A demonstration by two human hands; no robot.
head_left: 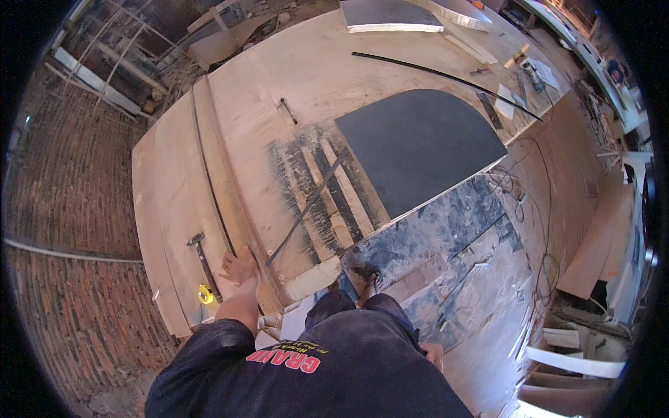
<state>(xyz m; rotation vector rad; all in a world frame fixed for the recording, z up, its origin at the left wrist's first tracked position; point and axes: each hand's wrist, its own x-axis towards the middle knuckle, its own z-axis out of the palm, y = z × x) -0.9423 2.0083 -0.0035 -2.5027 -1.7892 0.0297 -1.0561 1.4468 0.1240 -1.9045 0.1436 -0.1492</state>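
My left hand (240, 269) rests on the near end of a thin dark strip (207, 164), its fingers stretched out and apart. That strip runs away from me along a long wooden board (230, 177) on the left of the worktable. Just left of the hand lies a hammer (202, 261) with a dark handle, and a yellow tape measure (205, 294) sits by the handle's end. Low by my right side, only part of my right hand (433, 355) shows past the dark shirt; its fingers are hidden. Right of the left hand, a loose black strip (306, 209) lies slanted.
A dark panel with a rounded end (421, 150) lies on the table (244, 90), beside wood slats (327, 191) smudged black. Farther back are a long black strip (446, 80) and another rounded panel (390, 15). Cables (547, 202) trail over the floor at right; a brick wall (63, 174) stands left.
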